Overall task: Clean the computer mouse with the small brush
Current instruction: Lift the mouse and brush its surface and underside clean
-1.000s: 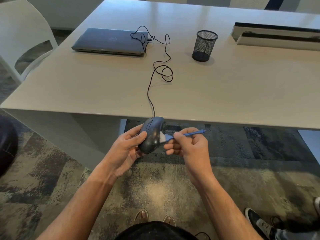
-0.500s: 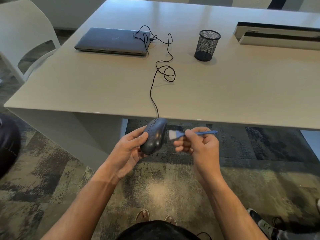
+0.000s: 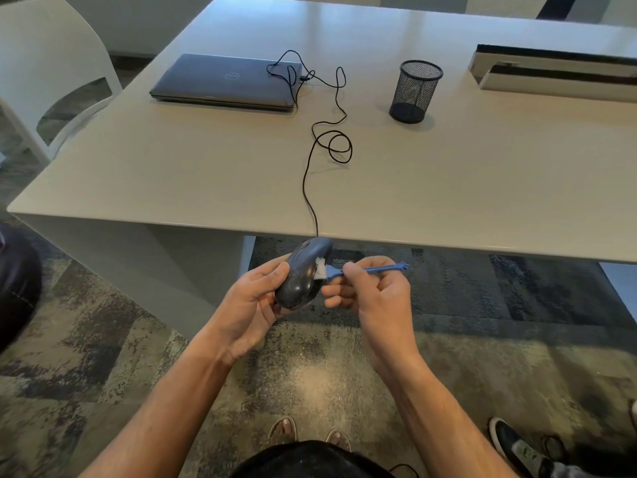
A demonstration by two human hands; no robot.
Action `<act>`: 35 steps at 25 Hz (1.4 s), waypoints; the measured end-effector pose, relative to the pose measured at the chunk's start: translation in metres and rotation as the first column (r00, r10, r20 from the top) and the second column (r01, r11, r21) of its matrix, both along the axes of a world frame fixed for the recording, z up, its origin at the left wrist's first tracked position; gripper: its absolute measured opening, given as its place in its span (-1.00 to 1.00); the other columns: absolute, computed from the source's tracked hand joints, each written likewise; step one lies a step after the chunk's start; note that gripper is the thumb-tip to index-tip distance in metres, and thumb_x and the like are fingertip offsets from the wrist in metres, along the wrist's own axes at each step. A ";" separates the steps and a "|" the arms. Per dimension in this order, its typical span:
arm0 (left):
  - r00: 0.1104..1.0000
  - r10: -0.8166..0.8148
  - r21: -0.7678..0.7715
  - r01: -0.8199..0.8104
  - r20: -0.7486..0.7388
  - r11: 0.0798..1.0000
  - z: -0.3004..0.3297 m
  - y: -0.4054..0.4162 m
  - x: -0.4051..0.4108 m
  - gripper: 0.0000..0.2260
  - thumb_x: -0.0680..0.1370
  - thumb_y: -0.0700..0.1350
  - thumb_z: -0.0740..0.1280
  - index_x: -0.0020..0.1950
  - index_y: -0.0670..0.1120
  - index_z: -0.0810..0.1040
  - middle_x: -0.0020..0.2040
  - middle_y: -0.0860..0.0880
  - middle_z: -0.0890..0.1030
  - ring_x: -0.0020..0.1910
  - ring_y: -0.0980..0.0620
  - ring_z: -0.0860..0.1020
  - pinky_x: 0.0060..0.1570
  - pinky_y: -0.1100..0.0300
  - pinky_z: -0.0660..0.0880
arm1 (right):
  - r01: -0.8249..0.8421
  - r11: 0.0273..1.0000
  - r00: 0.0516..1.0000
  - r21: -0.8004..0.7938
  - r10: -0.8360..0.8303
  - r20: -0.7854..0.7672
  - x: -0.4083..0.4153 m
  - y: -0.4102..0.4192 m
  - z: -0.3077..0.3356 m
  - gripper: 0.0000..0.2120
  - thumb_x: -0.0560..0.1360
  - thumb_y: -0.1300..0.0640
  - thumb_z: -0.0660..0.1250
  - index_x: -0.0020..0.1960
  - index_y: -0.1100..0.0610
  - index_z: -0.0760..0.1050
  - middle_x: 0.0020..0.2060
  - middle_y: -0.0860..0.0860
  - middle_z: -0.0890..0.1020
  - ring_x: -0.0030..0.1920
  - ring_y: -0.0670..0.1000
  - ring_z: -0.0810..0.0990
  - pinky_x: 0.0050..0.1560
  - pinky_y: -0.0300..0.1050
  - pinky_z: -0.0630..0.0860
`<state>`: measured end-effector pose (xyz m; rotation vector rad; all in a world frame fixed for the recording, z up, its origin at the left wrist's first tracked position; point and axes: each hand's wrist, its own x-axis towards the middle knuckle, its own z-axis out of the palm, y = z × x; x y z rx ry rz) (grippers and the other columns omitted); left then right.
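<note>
My left hand grips a dark wired computer mouse, held tilted in the air just below the table's front edge. My right hand pinches the thin blue handle of a small brush. The brush's white bristles touch the mouse's right side. The mouse's black cable runs up over the table edge, loops on the tabletop and reaches a closed grey laptop.
The pale table also carries a black mesh pen cup and a long box at the back right. A white chair stands at the left. Someone's shoe is on the carpet at lower right.
Half a second ago the brush was lifted a little off the mouse to the right; now its bristles are back against the mouse's side. My left hand keeps holding the mouse.
</note>
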<state>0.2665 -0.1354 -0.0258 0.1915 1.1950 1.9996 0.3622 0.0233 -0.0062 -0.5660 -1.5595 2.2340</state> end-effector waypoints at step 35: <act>0.976 0.200 -0.079 -0.194 0.084 0.978 0.012 0.019 0.000 -0.69 0.44 -0.12 0.44 0.12 -0.25 0.61 -0.05 -0.14 0.74 -0.07 -0.03 0.72 -0.18 0.15 0.66 | 0.197 0.973 0.977 0.123 -0.183 -0.112 0.027 -0.025 -0.023 -0.93 0.61 0.28 0.34 -0.02 0.18 0.46 -0.28 0.22 0.71 -0.23 0.20 0.76 -0.25 -0.01 0.69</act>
